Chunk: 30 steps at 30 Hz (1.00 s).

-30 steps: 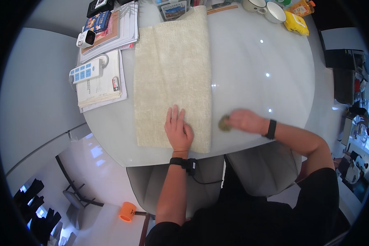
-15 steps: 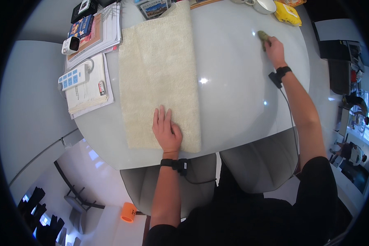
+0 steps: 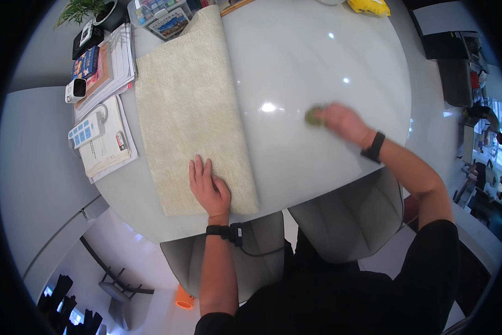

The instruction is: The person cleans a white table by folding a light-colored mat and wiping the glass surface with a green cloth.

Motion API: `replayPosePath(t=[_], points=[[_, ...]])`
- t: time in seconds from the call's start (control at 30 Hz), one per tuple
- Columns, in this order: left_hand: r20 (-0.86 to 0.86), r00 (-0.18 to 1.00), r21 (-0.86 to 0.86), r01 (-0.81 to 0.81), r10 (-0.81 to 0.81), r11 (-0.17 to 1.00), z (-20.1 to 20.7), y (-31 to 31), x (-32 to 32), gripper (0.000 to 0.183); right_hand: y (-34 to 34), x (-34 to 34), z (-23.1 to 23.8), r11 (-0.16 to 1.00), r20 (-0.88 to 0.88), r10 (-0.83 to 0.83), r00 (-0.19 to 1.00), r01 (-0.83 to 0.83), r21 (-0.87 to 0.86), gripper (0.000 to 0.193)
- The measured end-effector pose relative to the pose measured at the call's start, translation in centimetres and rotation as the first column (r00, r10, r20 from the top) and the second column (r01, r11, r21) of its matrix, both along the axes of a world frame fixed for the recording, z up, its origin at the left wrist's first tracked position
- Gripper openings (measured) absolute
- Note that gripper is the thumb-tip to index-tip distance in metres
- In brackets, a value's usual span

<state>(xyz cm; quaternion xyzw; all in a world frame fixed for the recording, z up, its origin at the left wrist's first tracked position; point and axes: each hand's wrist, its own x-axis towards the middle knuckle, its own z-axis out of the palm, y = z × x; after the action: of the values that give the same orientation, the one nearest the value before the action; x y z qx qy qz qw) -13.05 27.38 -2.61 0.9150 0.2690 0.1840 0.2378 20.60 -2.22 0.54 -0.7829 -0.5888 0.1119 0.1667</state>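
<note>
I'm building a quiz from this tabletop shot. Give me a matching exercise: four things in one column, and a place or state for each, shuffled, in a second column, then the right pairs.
Things:
1. left hand
2. right hand
3. beige mat
4. yellow object

Places or states:
A. at the table's far edge
B. spread over the table's left part
C. flat on the mat's near end
D. on a small green object, on bare tabletop

Pairs: 1-C, 2-D, 3-B, 4-A
</note>
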Motion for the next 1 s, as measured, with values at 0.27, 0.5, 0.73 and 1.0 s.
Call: replayPosePath(t=[0.27,0.5,0.73,1.0], points=[[0.04,0.999,0.033,0.032,-0.033,0.999,-0.2,-0.2,0.6,0.046,-6.5,21.1,-2.8,0.489,0.269,-0.855,0.444,0.862,0.133,0.027],[0.022,0.999,0.053,0.027,-0.028,0.998,-0.3,0.2,0.0,0.047,-1.2,1.1,-1.4,0.888,0.026,-0.443,0.896,0.435,0.152,0.037],[0.022,0.999,0.041,0.036,-0.037,0.998,-0.6,-0.1,0.2,0.047,-7.5,-14.8,1.4,0.997,-0.249,0.071,0.966,-0.062,0.042,0.041],[0.035,0.999,0.052,0.04,-0.042,0.998,-0.7,-0.1,0.5,0.048,-15.7,5.5,-1.1,0.527,0.069,-0.85,0.522,0.845,0.095,0.023]])
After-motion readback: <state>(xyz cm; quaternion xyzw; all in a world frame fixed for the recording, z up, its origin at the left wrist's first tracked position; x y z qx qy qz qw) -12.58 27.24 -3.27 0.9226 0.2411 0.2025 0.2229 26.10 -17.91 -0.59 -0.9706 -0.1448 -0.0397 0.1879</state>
